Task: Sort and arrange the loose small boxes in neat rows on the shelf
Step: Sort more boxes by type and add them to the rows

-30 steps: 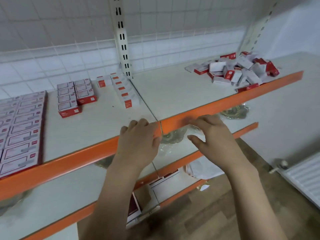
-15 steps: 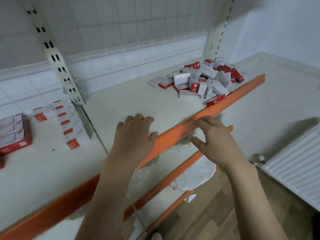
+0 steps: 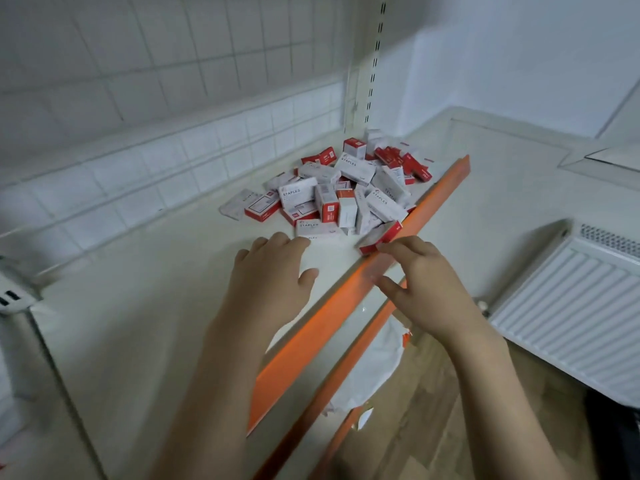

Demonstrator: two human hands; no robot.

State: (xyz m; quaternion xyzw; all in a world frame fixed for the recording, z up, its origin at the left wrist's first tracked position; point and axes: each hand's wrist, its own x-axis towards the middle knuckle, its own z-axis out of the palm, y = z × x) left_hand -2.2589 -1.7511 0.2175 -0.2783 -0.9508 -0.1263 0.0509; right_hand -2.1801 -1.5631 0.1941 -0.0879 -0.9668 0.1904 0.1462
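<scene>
near, lower centre of frame: left hand (image 3: 268,271) lies palm down on the shelf (image 3: 145,306), fingers straight and spread, holding nothing; fingertips just short of the nearest white box (image 3: 317,229). right hand (image 3: 420,285) sits at the orange shelf lip (image 3: 332,327), fingers loosely bent, thumb apart, its grip empty; index tip is just beside, perhaps touching, a red box (image 3: 381,237) leaning on the lip. contact not certain.

mid frame: the pile (image 3: 349,192) of red and white staple boxes lies on the shelf, centre to upper right, against the lip and near the upright (image 3: 375,64). boxes lie flat, on edge and tilted across one another. no rows formed in this part of the shelf.

handling, judged: small card boxes, stiff at the edges, likely dense for their size if full. faces look smooth, so a pinch across the two long sides should hold better than on the broad faces. end flaps may open if squeezed there. tilted ones near the lip could slide off the edge if nudged; take those first.

far: tiled wall upper left. radiator (image 3: 568,313) at right, well apart.
</scene>
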